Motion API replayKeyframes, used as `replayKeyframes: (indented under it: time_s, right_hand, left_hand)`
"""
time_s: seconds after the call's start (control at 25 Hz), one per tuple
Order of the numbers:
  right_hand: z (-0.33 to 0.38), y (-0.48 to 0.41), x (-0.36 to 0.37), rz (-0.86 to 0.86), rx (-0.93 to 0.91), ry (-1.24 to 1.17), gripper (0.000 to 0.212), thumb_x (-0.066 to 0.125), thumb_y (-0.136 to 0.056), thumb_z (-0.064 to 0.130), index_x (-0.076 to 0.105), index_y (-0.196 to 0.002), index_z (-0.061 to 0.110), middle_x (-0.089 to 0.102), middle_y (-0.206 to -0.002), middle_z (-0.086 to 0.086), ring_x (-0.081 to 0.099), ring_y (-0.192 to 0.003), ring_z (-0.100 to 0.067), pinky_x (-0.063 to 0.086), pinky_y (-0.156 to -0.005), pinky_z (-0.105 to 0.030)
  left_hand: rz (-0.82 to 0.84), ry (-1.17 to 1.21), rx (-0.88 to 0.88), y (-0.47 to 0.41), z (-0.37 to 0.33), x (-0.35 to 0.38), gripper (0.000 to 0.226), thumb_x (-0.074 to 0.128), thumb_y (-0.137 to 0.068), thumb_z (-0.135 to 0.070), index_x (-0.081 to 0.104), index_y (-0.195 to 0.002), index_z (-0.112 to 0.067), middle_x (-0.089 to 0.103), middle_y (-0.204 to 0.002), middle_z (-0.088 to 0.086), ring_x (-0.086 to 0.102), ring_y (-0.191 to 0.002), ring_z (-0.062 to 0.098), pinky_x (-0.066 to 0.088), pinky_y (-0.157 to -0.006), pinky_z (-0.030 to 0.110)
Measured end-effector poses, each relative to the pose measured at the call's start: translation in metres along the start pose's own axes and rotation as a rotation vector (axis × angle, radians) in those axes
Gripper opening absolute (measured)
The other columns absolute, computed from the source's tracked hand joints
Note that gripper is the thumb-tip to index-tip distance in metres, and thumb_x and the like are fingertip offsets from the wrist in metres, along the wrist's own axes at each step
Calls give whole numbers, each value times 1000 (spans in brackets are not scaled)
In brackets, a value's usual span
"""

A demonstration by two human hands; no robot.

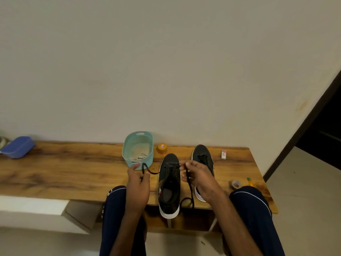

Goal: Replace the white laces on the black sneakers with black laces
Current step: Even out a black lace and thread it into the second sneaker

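Note:
Two black sneakers with white soles stand on the wooden table (64, 172). The near sneaker (169, 189) sits in the middle with its heel over the front edge; a black lace (190, 189) runs through its front eyelets. My left hand (138, 183) pinches the left end of that lace, which loops over my fingers. My right hand (199, 180) grips the right end, whose tail hangs down past the table edge. The far sneaker (202, 156) lies behind my right hand, laced in black, partly hidden.
A teal basket (138, 145) with white laces inside stands behind my left hand. An orange lid (162, 148), a small white eraser (223, 154), a tape roll (235, 184) and a yellow-green pen (250, 181) lie nearby. A blue box (18, 146) sits far left.

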State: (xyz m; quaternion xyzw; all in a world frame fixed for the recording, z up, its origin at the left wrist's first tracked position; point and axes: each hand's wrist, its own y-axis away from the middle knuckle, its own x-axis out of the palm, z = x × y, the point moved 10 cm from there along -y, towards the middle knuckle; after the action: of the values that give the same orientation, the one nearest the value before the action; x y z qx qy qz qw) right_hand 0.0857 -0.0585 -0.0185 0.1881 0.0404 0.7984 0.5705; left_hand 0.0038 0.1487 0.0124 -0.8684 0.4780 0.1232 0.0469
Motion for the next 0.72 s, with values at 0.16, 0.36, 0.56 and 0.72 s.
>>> replayKeyframes:
  time_s: [0.16,0.36,0.56,0.72]
  right_hand:
    - [81,42,37,119,-151,-118,32,39,-102,-1,68,-114,3,74,-102,-11,69,-82,-19,58,-81,-31]
    - [174,83,82,193,-357,-31,32,47,-94,-12,68,-114,1,75,-102,-14,72,-94,-26,58,-91,-35]
    - [229,107,115,95,-548,108,13,65,-95,8,73,-105,5,75,-89,-14,72,-78,-22,60,-80,-34]
    - [265,121,129,-67,-629,467,39,49,-102,46,76,-95,18,75,-77,-1,65,-66,-12,58,-67,-30]
  left_hand:
    - [-3,434,74,3,-82,-29,26,35,-95,-15,58,-107,-16,52,-70,0,39,-54,6,29,-44,19]
    - [68,542,255,4,-185,-46,34,30,-96,-4,63,-100,-9,53,-58,-2,34,-52,8,25,-44,20]
    - [254,457,566,20,-267,-45,31,35,-107,-16,55,-131,-9,74,-98,7,59,-71,14,48,-60,23]
    - [244,459,758,31,-320,-63,35,32,-108,-19,51,-135,-7,70,-121,5,67,-108,22,55,-90,35]
